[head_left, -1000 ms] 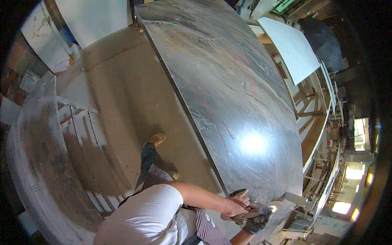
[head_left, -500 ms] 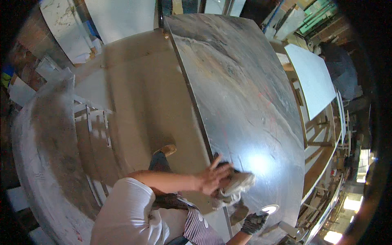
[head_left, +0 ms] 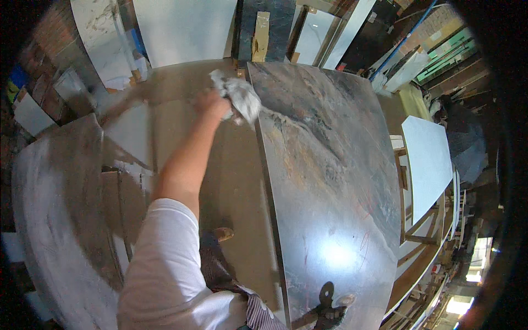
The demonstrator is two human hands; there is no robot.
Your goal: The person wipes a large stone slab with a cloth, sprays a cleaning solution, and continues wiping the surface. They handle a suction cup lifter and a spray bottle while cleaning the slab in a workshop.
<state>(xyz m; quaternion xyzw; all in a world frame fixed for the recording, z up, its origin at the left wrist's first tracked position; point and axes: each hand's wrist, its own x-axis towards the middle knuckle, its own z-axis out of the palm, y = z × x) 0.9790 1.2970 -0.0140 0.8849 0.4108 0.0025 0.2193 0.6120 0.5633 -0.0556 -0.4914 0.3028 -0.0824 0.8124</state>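
Note:
My left arm, in a white sleeve, stretches forward past the left edge of a grey and brown marbled slab. At its end my bare left hand, somewhat blurred, is closed on a crumpled whitish cloth. The cloth hangs in the air beside the slab's far left corner. My right hand, in a dark glove, is at the lower edge of the picture, over the near part of the slab. Its fingers look curled around something I cannot make out. A dark rounded shape and a small pale disc show just beyond them.
Another grey slab stands on the left. Between the slabs is a brown floor with my shoe on it. White panels lean at the back. A pale board rests on a wooden frame at right.
My left hand has swung from the slab's near left edge far forward, carrying the cloth. My right hand appears lower in the picture, and the view has shifted toward the far end.

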